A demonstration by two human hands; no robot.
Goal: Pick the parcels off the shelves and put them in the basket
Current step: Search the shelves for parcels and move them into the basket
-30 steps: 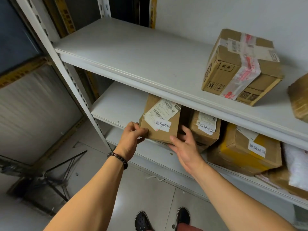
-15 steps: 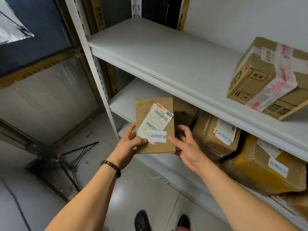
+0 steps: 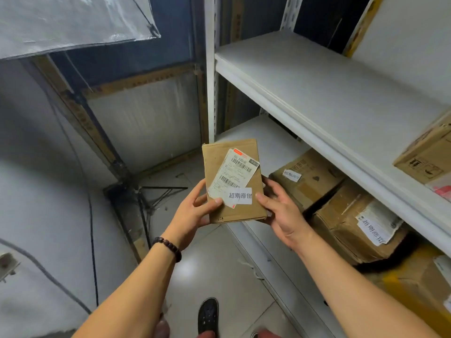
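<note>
withdrawn from the lower shelf [image 3: 258, 132], the brown parcel [image 3: 244, 212] is gripped at both edges by the left hand [image 3: 192, 215] and right hand [image 3: 280, 213], above the grey tiled floor [image 3: 214, 264].

Flat parcel [image 3: 234, 182]: plain kraft brown, white label [image 3: 233, 175] w/ black barcodes & orange-red corner, plus white sticker [image 3: 240, 196] w/ black characters. Shelves [image 3: 317, 93] off-white. Lower-shelf boxes [image 3: 314, 181] brown, white stickers w/ black print. Top-shelf box [image 3: 427, 157] tan, black symbols. Bracelet [image 3: 168, 247]: dark brown beads. Shoe [image 3: 208, 315] black.
</note>
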